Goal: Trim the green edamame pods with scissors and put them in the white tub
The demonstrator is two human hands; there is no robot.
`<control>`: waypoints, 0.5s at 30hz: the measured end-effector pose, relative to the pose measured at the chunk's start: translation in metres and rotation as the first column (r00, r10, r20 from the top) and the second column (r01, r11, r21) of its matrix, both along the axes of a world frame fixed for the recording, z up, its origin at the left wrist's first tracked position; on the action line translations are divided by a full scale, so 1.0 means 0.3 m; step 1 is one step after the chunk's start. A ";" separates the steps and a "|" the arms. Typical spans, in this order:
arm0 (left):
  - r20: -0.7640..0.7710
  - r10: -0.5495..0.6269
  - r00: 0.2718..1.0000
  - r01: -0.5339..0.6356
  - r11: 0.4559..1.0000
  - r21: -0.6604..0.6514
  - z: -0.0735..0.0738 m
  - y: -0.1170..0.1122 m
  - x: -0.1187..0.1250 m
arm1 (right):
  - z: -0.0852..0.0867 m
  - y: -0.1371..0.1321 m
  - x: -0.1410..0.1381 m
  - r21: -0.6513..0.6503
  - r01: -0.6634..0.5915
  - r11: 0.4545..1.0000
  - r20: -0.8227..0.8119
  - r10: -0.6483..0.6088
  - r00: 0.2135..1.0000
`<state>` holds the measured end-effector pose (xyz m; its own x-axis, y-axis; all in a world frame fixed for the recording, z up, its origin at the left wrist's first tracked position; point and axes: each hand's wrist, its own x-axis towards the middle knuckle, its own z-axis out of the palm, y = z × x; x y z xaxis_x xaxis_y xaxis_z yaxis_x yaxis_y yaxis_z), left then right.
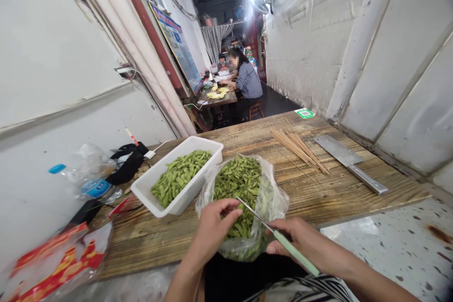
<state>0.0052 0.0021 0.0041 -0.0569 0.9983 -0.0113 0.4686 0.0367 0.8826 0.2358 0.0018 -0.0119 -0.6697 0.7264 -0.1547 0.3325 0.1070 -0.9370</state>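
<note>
My left hand (220, 222) has its thumb and fingers pinched together on a green bean pod (241, 206), mostly hidden by the fingers. Right at the pod lies the tip of a narrow-bladed knife (296, 252) with a pale green handle. My right hand (300, 238) is closed around it near where blade and handle meet. Below both hands is an open clear plastic bag (278, 193) filled with green bean pods (240, 174). Left of the bag, a white rectangular tub (141, 189) holds more bean pods (182, 174).
On the wooden table (141, 245) lie thin wooden sticks (300, 151) and a cleaver (348, 163) at right. A water bottle (94, 186), dark cloth (129, 163) and red-printed plastic packaging (67, 264) are at left. A person (247, 80) sits at a farther table (226, 96).
</note>
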 end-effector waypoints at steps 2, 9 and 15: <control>-0.076 -0.007 0.997 0.011 0.998 0.061 -0.005 0.003 -0.002 | -0.005 0.002 -0.001 0.014 0.036 0.999 0.024 -0.036 0.999; 0.433 0.182 0.883 -0.150 0.983 -0.106 -0.009 0.012 0.007 | -0.022 -0.006 0.016 -0.155 -0.026 0.988 -0.077 0.014 0.997; 0.673 0.241 0.699 -0.127 0.968 -0.215 0.014 -0.008 0.054 | -0.023 -0.008 0.017 -0.115 -0.058 0.992 -0.077 0.050 0.996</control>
